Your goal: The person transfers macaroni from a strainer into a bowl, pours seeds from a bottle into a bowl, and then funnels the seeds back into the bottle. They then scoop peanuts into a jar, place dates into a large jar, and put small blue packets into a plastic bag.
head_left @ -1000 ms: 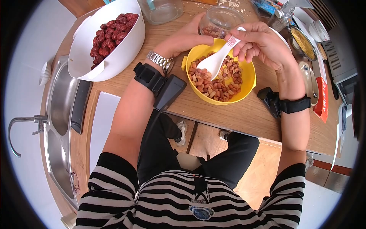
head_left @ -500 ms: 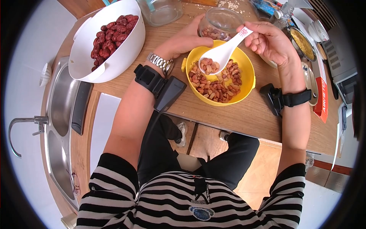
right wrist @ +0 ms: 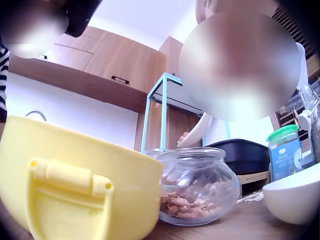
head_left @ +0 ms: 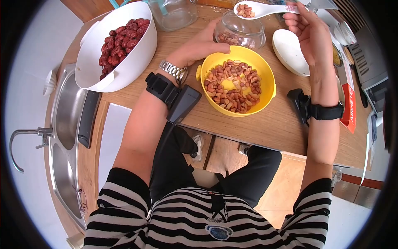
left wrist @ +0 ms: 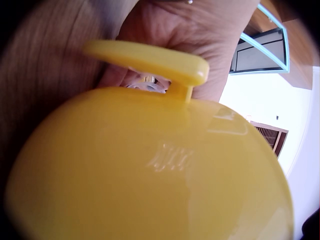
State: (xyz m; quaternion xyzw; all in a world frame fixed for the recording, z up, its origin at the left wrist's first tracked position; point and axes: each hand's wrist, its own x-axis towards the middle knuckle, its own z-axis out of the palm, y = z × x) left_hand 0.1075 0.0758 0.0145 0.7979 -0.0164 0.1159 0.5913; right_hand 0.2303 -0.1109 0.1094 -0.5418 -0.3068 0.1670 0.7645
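My right hand [head_left: 310, 33] pinches the handle end of a white soup spoon [head_left: 267, 9]. Peanuts [head_left: 245, 11] lie in the spoon's bowl, held up by the mouth of a round glass jar [head_left: 248, 35]. Peanut pieces show through the jar's lower part in the right wrist view. My left hand [head_left: 199, 46] cups the jar's left side, thumb stretched along the rim of the yellow bowl [head_left: 271, 79]; its fingertips are partly hidden. More peanuts [head_left: 232, 89] fill the yellow bowl's bottom. The bowl's side handle [left wrist: 150, 62] sits before the left palm in the left wrist view.
A large white basin [head_left: 137, 70] of red dates [head_left: 120, 45] stands left, beside the sink [head_left: 68, 108]. Behind is a larger glass jar [head_left: 176, 16]. To the right are an oval white bowl [head_left: 286, 50] and a red-orange box [head_left: 349, 106]. A green-lidded jar [right wrist: 284, 152] stands behind.
The spoon came up out of the yellow bowl with peanuts and moved away from the body toward the glass jar. My right hand moved with it, uncovering the oval white bowl. The left hand stayed.
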